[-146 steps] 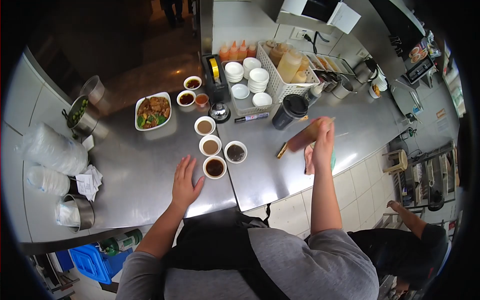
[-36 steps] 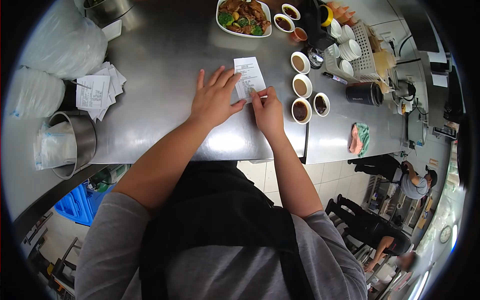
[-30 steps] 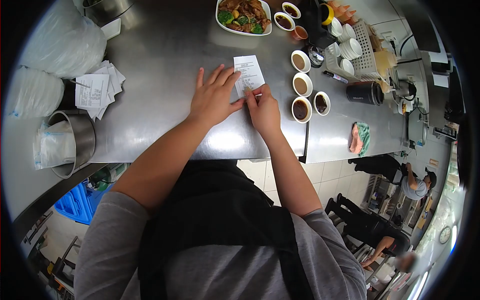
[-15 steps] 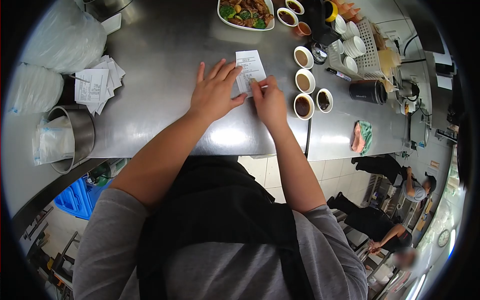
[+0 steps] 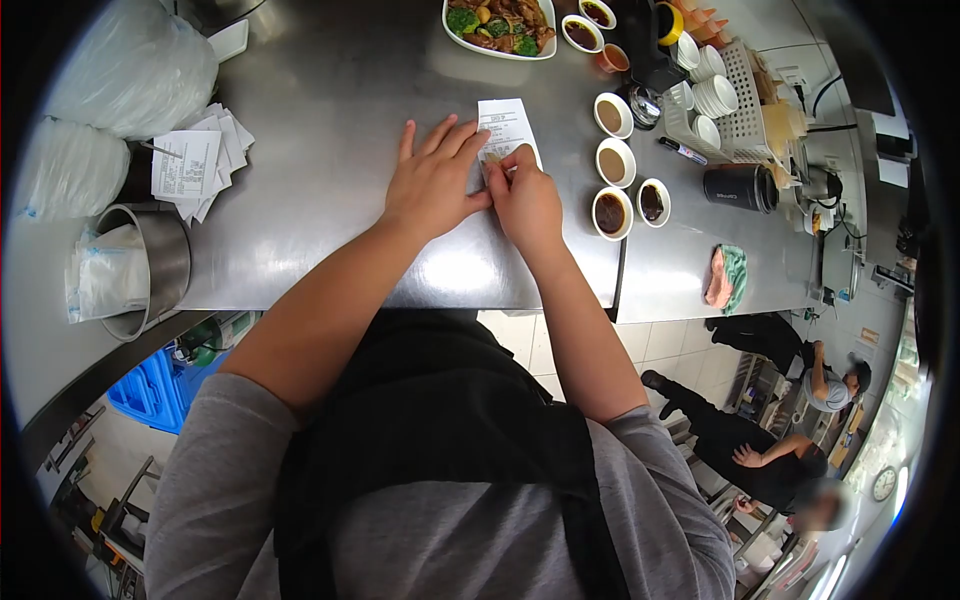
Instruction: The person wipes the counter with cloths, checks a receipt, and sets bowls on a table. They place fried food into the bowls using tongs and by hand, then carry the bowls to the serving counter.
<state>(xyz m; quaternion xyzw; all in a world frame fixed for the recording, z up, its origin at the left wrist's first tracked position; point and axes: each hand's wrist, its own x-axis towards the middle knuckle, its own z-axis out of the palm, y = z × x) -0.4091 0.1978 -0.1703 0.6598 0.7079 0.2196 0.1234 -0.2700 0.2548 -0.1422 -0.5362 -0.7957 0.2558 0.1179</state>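
A printed paper slip [image 5: 508, 122] lies on the steel counter [image 5: 330, 150]. My left hand [image 5: 432, 185] rests flat with its fingers spread, fingertips at the slip's left edge. My right hand [image 5: 525, 200] is closed in a pinch over the slip's lower part; something small and tan shows at its fingertips, too small to name. Right of that hand stand white cups of sauce, among them a dark brown one [image 5: 611, 213], a tan one [image 5: 615, 162] and a very dark one [image 5: 653, 203]. A white dish of meat and broccoli [image 5: 500, 28] is beyond the slip.
Several slips [image 5: 188, 165] are stacked at the left by plastic-wrapped containers [image 5: 130, 75] and a steel pot [image 5: 170, 262]. At the right are a black tumbler [image 5: 738, 188], a marker [image 5: 682, 151], a folded cloth [image 5: 726, 278] and a white basket [image 5: 745, 100]. Two people stand beyond the counter.
The sauce bottle held earlier in my right hand is gone from it. Both hands have come to a slip on the counter. Over the last second my right hand has shifted slightly on the slip.
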